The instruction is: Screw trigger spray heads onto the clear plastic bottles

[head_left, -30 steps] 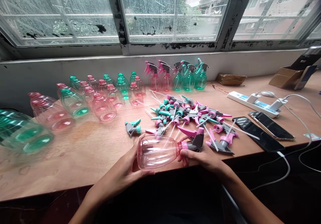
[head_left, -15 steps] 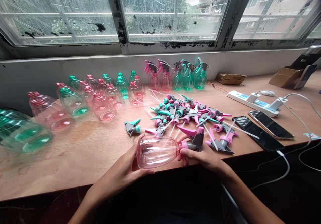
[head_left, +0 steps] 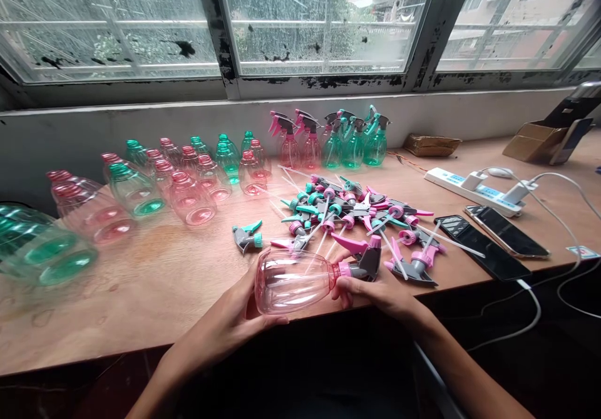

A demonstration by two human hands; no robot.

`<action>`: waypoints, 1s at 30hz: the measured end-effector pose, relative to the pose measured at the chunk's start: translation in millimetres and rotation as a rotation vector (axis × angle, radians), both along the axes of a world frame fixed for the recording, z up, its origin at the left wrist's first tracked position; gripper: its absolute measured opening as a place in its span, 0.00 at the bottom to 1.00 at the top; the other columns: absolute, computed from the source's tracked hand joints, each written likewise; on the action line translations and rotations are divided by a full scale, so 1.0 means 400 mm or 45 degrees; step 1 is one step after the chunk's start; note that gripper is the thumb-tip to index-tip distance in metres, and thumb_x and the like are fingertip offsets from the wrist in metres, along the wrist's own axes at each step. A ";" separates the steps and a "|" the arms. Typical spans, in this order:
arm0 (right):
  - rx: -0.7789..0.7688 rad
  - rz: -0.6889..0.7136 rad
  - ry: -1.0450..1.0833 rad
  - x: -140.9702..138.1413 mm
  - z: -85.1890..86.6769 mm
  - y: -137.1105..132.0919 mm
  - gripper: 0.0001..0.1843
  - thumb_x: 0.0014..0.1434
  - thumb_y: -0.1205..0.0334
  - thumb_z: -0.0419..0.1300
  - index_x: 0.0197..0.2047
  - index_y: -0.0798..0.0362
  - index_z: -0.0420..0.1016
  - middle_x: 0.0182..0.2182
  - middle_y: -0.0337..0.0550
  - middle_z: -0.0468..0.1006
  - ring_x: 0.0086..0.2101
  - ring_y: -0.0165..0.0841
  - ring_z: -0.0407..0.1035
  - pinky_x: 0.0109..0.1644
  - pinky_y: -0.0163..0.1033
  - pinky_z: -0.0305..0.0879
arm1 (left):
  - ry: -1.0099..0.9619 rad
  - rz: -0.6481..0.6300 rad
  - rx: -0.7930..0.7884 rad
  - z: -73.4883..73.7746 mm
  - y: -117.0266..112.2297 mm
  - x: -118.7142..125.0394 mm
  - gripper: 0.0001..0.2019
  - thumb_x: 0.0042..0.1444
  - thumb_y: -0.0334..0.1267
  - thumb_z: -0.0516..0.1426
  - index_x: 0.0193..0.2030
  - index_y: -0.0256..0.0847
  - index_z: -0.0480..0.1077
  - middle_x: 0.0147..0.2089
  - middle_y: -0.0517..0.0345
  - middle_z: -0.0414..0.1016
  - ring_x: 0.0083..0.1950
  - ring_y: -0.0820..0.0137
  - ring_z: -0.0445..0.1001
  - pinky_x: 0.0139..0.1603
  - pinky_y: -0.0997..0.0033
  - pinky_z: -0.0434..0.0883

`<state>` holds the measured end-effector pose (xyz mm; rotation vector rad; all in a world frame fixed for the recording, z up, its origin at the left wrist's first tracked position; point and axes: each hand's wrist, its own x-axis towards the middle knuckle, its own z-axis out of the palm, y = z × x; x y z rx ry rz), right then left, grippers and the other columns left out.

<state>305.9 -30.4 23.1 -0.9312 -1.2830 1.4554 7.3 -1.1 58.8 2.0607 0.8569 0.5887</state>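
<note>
A clear pink spray bottle (head_left: 293,282) lies sideways between my two hands, just above the table's front edge. My left hand (head_left: 248,300) is wrapped around its base end. At the neck, my right hand (head_left: 364,290) grips the pink collar of the grey and pink trigger sprayer (head_left: 369,259), which sits on the bottle's mouth. Behind the bottle is a pile of loose trigger sprayers (head_left: 347,209) in grey, pink and teal with white tubes. One teal and grey sprayer (head_left: 247,237) lies apart, left of the pile.
Open pink and green bottles (head_left: 192,200) stand at the left. Finished-looking bottles with sprayers (head_left: 354,150) line the wall. To the right are a power strip (head_left: 474,190), two phones (head_left: 507,231), cables and a cardboard box (head_left: 530,143). A window runs behind the table (head_left: 141,306).
Almost nothing differs. The view has shifted very slightly, and both hands keep the same hold on the pink spray bottle.
</note>
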 end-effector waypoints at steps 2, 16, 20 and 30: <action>0.000 0.008 0.004 0.001 -0.004 0.000 0.20 0.60 0.47 0.75 0.43 0.52 0.76 0.27 0.41 0.86 0.25 0.34 0.76 0.32 0.40 0.75 | 0.007 0.004 0.001 -0.001 0.001 -0.001 0.42 0.68 0.39 0.65 0.80 0.52 0.47 0.82 0.48 0.54 0.82 0.45 0.53 0.80 0.46 0.60; -0.022 0.029 0.073 -0.001 0.000 -0.003 0.21 0.61 0.50 0.76 0.48 0.51 0.74 0.28 0.39 0.86 0.25 0.33 0.76 0.33 0.37 0.75 | 0.030 0.011 0.015 -0.012 0.000 -0.011 0.46 0.68 0.42 0.66 0.83 0.53 0.43 0.84 0.49 0.51 0.83 0.45 0.50 0.82 0.42 0.53; -0.005 0.032 0.024 -0.003 0.003 -0.002 0.21 0.60 0.47 0.76 0.44 0.52 0.76 0.27 0.41 0.85 0.25 0.34 0.75 0.32 0.38 0.74 | 0.043 0.003 0.030 -0.016 0.003 -0.015 0.46 0.69 0.43 0.66 0.83 0.55 0.42 0.85 0.51 0.49 0.84 0.46 0.49 0.82 0.42 0.51; 0.041 0.047 -0.106 -0.003 0.013 0.000 0.24 0.61 0.39 0.72 0.32 0.53 0.82 0.25 0.42 0.83 0.26 0.35 0.74 0.33 0.40 0.74 | 0.038 -0.015 0.039 -0.042 0.013 -0.029 0.46 0.69 0.42 0.66 0.83 0.55 0.41 0.85 0.50 0.47 0.83 0.46 0.51 0.82 0.43 0.53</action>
